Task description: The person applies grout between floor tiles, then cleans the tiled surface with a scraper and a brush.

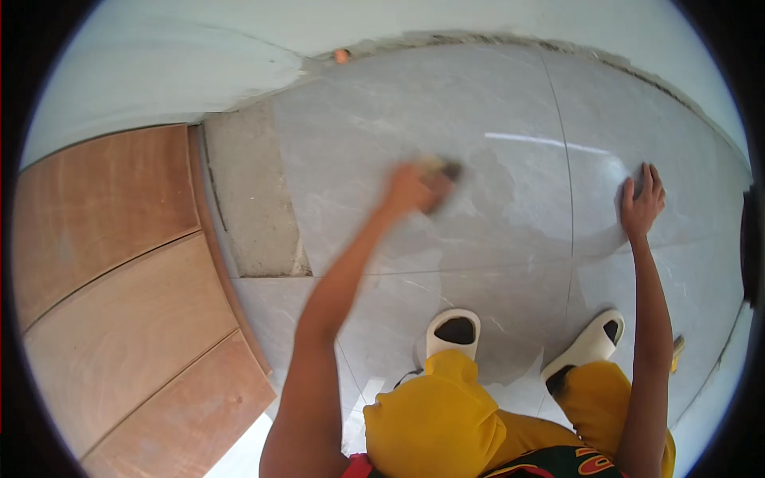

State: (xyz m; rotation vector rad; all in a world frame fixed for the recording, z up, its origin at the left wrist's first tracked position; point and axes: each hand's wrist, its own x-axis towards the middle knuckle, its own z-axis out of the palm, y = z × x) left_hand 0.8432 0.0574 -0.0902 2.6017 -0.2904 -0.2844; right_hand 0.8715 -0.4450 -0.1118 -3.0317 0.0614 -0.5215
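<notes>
My left hand [408,191] is closed on a small block with a pale yellowish part and a dark part [451,170], smeared by motion; I cannot tell its exact kind. It is low over a large grey marbled floor tile [358,111]. A darker, wet-looking patch [486,175] spreads over the tile just right of this hand. Fingers stretched out, my right hand [642,205] rests on the neighbouring tile [606,103], to the right of the dark joint line.
Brown wooden boards [119,255] step down at the left. Beside them is a bare concrete strip [251,191]. White walls [199,56] border the tiles, with an orange pipe end [342,56] at the corner. A yellow-handled tool [678,352] lies near my right arm.
</notes>
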